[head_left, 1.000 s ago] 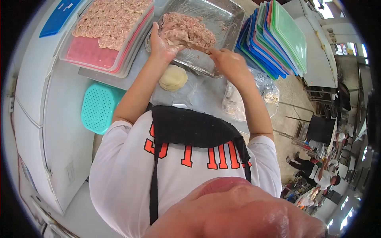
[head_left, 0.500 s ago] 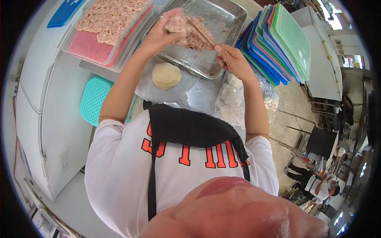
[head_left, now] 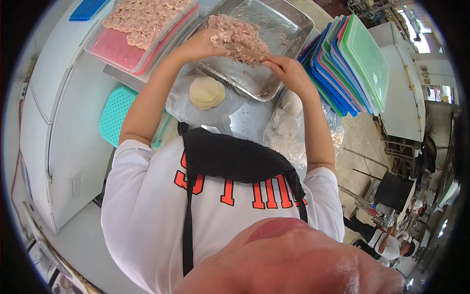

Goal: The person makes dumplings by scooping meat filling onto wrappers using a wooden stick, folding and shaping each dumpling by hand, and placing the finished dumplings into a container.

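My right hand (head_left: 290,73) grips the end of a thin, flat stick (head_left: 247,52) that reaches left across the minced meat. My left hand (head_left: 204,44) is at the near left side of the minced meat (head_left: 237,35); its fingers are largely hidden there, and what they hold cannot be made out. The meat lies heaped in a shallow metal tray (head_left: 259,90). Nearer to me, a small stack of round, pale dough wrappers (head_left: 206,92) rests on a clear plastic sheet (head_left: 181,104).
Plastic bags with pale contents (head_left: 284,122) lie right of the wrappers. Stacked coloured lids (head_left: 364,63) stand at the right. A meat-filled container (head_left: 117,49) sits at the left, above a turquoise perforated stool (head_left: 117,115). Another person (head_left: 389,245) is far off, lower right.
My left hand, earlier raised with a pale, soft piece in its fingers, has lowered to the meat. The stick now lies lower and flatter over the heap. The view has shifted slightly.
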Tool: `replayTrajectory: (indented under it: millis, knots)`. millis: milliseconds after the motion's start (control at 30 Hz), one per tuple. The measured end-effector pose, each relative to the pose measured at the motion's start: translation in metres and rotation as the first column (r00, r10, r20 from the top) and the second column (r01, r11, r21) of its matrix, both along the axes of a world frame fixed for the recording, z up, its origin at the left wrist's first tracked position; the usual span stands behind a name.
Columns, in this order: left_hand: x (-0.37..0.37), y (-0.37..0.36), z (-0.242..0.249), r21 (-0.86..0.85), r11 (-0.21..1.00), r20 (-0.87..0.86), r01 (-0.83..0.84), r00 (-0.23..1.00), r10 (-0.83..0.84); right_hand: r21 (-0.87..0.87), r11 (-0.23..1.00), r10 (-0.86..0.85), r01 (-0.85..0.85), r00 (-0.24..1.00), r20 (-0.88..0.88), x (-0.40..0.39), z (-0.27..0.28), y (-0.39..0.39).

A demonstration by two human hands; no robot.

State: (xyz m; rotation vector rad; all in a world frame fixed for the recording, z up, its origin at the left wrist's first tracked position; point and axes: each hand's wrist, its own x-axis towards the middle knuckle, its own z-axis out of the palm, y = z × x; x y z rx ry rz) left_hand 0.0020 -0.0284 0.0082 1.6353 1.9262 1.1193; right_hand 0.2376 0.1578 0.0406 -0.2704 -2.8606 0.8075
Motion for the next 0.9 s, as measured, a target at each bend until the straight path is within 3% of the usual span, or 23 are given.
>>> replayTrajectory:
  millis: [33,100,133,233,267,300,333,400,433,500,533,567,600,633,700,733,800,867,900]
  knots:
    - [-0.005,0.004,-0.014,0.004,1.000,-0.004,-0.010,1.000,0.010,0.004,1.000,0.010,-0.010,1.000,-0.004,-0.001,0.007,-0.006]
    - [-0.013,0.011,-0.042,-0.160,0.947,0.049,-0.278,0.956,0.289,0.268,0.938,-0.188,0.221,0.972,-0.144,0.000,0.016,-0.031]
    - [-0.010,0.011,-0.033,-0.157,0.946,0.050,-0.285,0.954,0.296,0.229,0.955,-0.138,0.187,0.967,-0.214,-0.002,0.013,-0.042]
    - [0.000,0.010,-0.020,-0.221,0.961,0.171,-0.166,0.963,0.206,0.287,0.945,-0.099,0.156,0.974,-0.205,-0.024,-0.055,-0.025]
    - [0.002,0.009,-0.022,-0.155,0.964,0.102,-0.214,0.968,0.231,0.459,0.870,-0.243,0.180,0.966,0.083,-0.023,-0.056,-0.014]
    - [-0.001,0.008,-0.020,-0.078,0.961,0.030,-0.265,0.963,0.268,0.466,0.867,-0.240,0.179,0.968,0.075,-0.017,-0.055,-0.003]
    - [0.002,0.002,-0.008,-0.076,0.962,0.021,-0.260,0.965,0.263,0.407,0.896,-0.240,0.180,0.965,0.102,-0.009,-0.059,0.003]
    - [0.011,-0.016,0.015,-0.004,0.990,0.345,-0.138,0.930,0.131,0.257,0.945,-0.233,0.204,0.969,0.087,0.006,-0.052,0.013]
    - [0.018,-0.022,0.022,-0.008,0.992,0.350,-0.128,0.929,0.123,0.256,0.943,-0.242,0.211,0.966,0.093,0.013,-0.042,0.009]
    - [0.024,-0.028,0.036,0.315,0.940,0.001,-0.133,0.990,0.140,-0.262,0.931,-0.263,0.255,0.965,0.004,0.021,-0.016,0.003]
    - [0.023,-0.027,0.040,0.319,0.939,0.004,-0.130,0.991,0.135,-0.403,0.898,-0.198,0.175,0.980,-0.016,0.023,-0.001,-0.008]
    - [0.022,-0.026,0.043,0.162,0.985,0.012,-0.056,0.998,0.055,-0.400,0.898,-0.204,0.181,0.979,-0.014,0.023,0.012,-0.025]
    - [0.021,-0.025,0.045,0.000,1.000,0.030,0.025,0.999,-0.025,-0.366,0.919,-0.155,0.147,0.988,0.006,0.019,0.026,-0.047]
    - [0.017,-0.024,0.046,0.004,0.999,0.031,0.032,0.999,-0.033,-0.331,0.937,-0.107,0.110,0.994,0.027,0.015,0.031,-0.063]
    - [0.011,-0.022,0.046,0.122,0.967,-0.288,0.222,0.941,-0.179,-0.337,0.940,-0.072,0.056,0.997,-0.036,0.008,0.007,-0.058]
    - [0.010,-0.023,0.044,0.127,0.966,-0.289,0.225,0.940,-0.181,-0.269,0.963,-0.041,0.022,0.997,-0.064,0.006,0.006,-0.049]
    - [0.009,-0.026,0.034,-0.086,0.990,-0.146,0.111,0.982,-0.122,-0.198,0.980,-0.007,-0.012,0.996,-0.092,0.005,0.018,-0.051]
    - [-0.004,-0.026,0.020,-0.040,0.994,-0.099,0.102,0.990,-0.105,0.158,0.970,-0.181,0.188,0.982,-0.054,0.006,0.053,-0.070]
    - [-0.009,-0.027,0.016,0.001,0.996,-0.043,0.093,0.995,-0.093,0.160,0.969,-0.183,0.190,0.981,-0.056,0.001,0.049,-0.077]
